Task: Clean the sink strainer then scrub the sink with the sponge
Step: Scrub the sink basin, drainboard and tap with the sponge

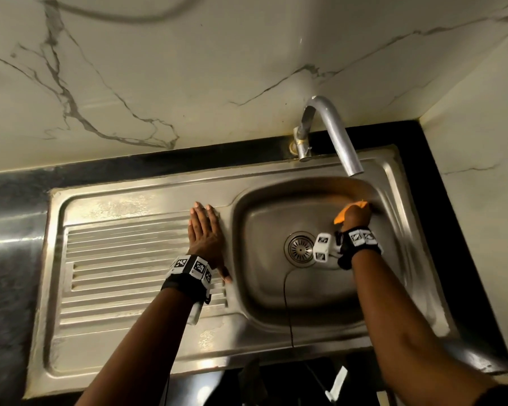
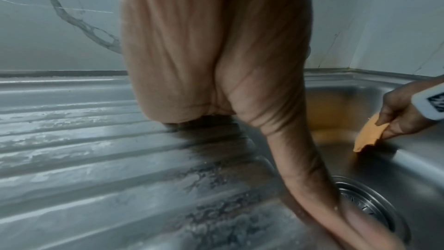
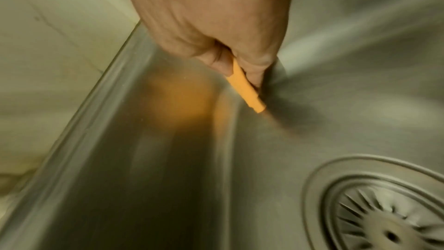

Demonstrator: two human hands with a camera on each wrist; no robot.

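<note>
Nearest us, our left hand (image 1: 204, 230) lies flat with fingers straight on the ribbed drainboard (image 1: 123, 253), likely bracing us. Further right, the strainer (image 1: 300, 249) sits in the sink (image 1: 264, 282) drain; our right hand (image 1: 355, 215) pinches the orange sponge (image 1: 341, 215) against the far basin wall, scrubbing.

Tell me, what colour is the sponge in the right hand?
Orange. The sponge shows best in the right wrist view.

Home kitchen, steel sink (image 1: 147, 206) with ribbed drainboard, curved tap (image 1: 335, 133), marble-patterned wall (image 1: 188, 68), black counter (image 1: 12, 200)
</note>
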